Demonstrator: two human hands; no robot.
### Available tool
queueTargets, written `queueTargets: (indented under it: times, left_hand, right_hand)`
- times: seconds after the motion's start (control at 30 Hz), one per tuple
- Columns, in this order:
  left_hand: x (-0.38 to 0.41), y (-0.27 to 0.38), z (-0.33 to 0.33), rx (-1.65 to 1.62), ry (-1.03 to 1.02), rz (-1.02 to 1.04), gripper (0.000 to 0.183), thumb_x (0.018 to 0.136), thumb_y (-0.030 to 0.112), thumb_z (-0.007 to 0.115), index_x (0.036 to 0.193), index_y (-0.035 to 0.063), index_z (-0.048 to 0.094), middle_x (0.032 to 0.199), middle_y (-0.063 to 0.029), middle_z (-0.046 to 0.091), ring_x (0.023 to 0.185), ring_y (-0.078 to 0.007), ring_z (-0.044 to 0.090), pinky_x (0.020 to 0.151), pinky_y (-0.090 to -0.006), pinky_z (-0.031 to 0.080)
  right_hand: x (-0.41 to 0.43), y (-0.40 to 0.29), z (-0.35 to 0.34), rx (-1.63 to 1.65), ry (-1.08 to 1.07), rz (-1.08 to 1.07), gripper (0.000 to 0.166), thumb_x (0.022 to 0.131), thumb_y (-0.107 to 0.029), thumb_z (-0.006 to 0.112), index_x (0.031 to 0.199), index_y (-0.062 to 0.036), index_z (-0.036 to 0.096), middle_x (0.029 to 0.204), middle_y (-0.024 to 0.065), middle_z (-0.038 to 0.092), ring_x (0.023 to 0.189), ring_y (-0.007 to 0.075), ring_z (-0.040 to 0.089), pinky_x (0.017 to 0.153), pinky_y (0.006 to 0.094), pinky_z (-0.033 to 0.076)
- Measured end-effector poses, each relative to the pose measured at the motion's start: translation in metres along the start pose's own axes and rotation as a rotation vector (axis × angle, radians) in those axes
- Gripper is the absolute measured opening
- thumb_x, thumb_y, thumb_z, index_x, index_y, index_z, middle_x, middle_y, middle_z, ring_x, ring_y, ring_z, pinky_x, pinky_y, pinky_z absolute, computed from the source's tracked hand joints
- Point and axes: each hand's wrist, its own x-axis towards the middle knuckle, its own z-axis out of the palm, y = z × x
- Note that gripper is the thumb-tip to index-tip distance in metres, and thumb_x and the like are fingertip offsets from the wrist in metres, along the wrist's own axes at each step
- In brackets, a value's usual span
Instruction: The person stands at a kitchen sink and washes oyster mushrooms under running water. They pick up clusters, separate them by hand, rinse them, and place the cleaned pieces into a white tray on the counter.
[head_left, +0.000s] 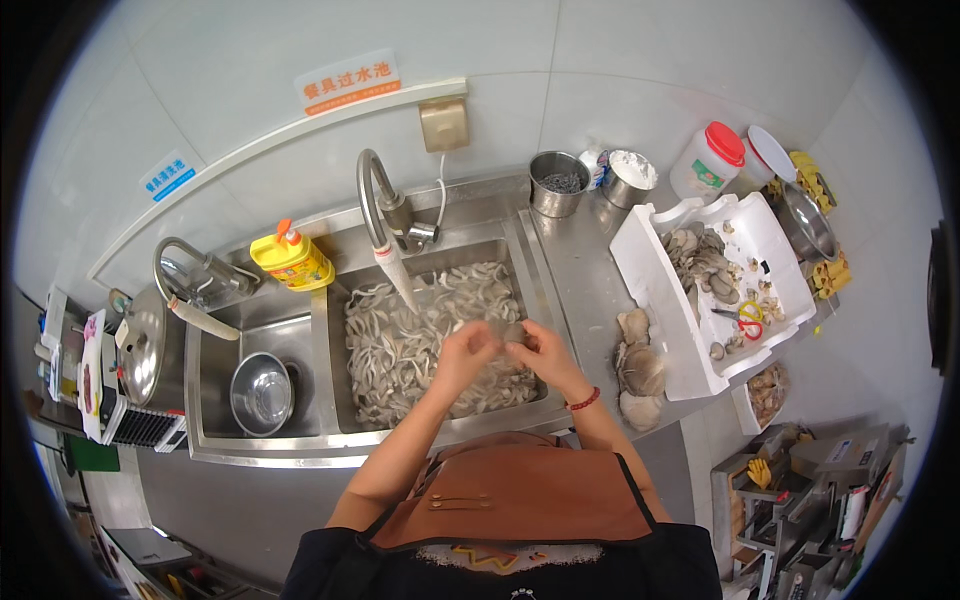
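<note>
Both hands are over the right basin of a stainless steel sink (335, 375), which is filled with torn oyster mushroom strips (390, 337). My right hand (547, 356) grips a grey piece of oyster mushroom (513, 334) between thumb and fingers. My left hand (466, 358) is close beside it, blurred, with its fingers curled; whether it holds a strip cannot be told. A faucet (369, 195) with a cloth-like sleeve on its spout points into the basin. Several whole oyster mushrooms (641, 371) lie on the counter to the right.
A white foam box (660, 352) holds oyster mushrooms (697, 259) and scissors (750, 319). Behind it stand a red-lidded tub (705, 165) and metal pots (556, 196). The left basin holds a steel bowl (262, 394); a yellow detergent bottle (294, 262) stands behind the sink.
</note>
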Motion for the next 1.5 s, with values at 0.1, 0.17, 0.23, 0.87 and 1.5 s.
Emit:
queueTargets:
  times: [0.1, 0.17, 0.23, 0.87, 1.5]
  left_hand:
    - [-0.001, 0.002, 0.001, -0.234, 0.143, -0.026, 0.002, 0.083, 0.002, 0.053, 0.084, 0.0036, 0.054, 0.076, 0.0001, 0.057, 0.063, -0.0059, 0.051, 0.057, -0.0198, 0.042]
    - [0.006, 0.011, -0.011, -0.544, 0.321, -0.054, 0.002, 0.081, 0.002, 0.053, 0.08, 0.0038, 0.052, 0.078, -0.0024, 0.059, 0.062, -0.0083, 0.051, 0.056, -0.0226, 0.042]
    - [0.007, 0.032, -0.018, -0.534, 0.315, -0.148, 0.004, 0.083, 0.003, 0.049, 0.079, 0.0052, 0.049, 0.077, -0.0041, 0.059, 0.06, -0.0098, 0.049, 0.054, -0.024, 0.041]
    - [0.008, -0.009, -0.065, -0.228, 0.341, -0.292, 0.027, 0.08, 0.014, 0.063, 0.101, -0.0008, 0.055, 0.08, -0.0047, 0.06, 0.064, -0.0115, 0.055, 0.057, -0.026, 0.045]
    - [-0.005, -0.044, 0.002, -0.177, -0.188, -0.354, 0.031, 0.089, 0.019, 0.058, 0.113, -0.0006, 0.054, 0.091, -0.0047, 0.062, 0.076, -0.0104, 0.058, 0.065, -0.0231, 0.045]
  right_hand:
    - [-0.003, -0.005, 0.002, 0.139, 0.155, 0.054, 0.013, 0.084, -0.007, 0.06, 0.095, -0.0021, 0.055, 0.077, -0.0005, 0.055, 0.064, 0.0044, 0.051, 0.052, 0.0184, 0.039]
    - [-0.004, -0.004, -0.003, 0.216, 0.232, 0.083, 0.016, 0.083, -0.008, 0.062, 0.097, -0.0014, 0.056, 0.078, 0.0003, 0.057, 0.066, 0.0062, 0.053, 0.056, 0.0204, 0.042]
    - [-0.004, 0.002, -0.016, 0.244, 0.241, 0.089, 0.023, 0.081, -0.01, 0.064, 0.101, -0.0002, 0.056, 0.081, 0.0027, 0.061, 0.072, 0.0105, 0.058, 0.064, 0.0247, 0.047]
    - [-0.008, 0.008, -0.036, -0.039, 0.153, -0.001, 0.025, 0.079, -0.013, 0.065, 0.099, 0.0001, 0.058, 0.085, 0.0079, 0.063, 0.074, 0.0148, 0.061, 0.064, 0.0297, 0.049]
    - [0.002, 0.05, -0.155, -1.69, 0.379, -0.194, 0.012, 0.078, -0.017, 0.052, 0.081, -0.0077, 0.059, 0.08, 0.0082, 0.059, 0.081, 0.0221, 0.058, 0.071, 0.035, 0.045]
